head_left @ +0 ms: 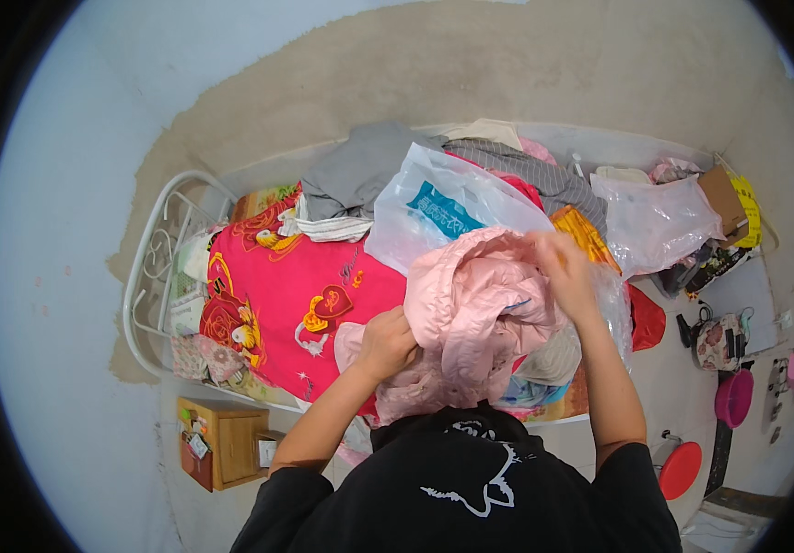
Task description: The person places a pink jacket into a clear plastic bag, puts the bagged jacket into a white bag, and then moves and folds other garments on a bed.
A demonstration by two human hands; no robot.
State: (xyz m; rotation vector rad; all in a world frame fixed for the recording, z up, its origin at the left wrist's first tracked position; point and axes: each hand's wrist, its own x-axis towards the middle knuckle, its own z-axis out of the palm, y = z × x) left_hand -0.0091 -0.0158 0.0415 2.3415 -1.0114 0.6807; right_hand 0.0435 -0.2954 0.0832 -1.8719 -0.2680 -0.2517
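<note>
A pink quilted jacket is bunched up in front of my chest, above the bed. My left hand is closed on the jacket's left side, its fingers curled into the cloth. At the upper right edge of the jacket, my right hand grips the fabric, slightly blurred, with some fingers hidden. Just behind the jacket lies a clear plastic bag with a blue printed patch. A bright pink-red patterned cover is spread over the bed to the left.
Grey cloth and a striped garment are heaped along the wall. Another clear plastic bag sits at the bed's right end. A white metal bed frame stands at left, a wooden cabinet below it, a red stool at right.
</note>
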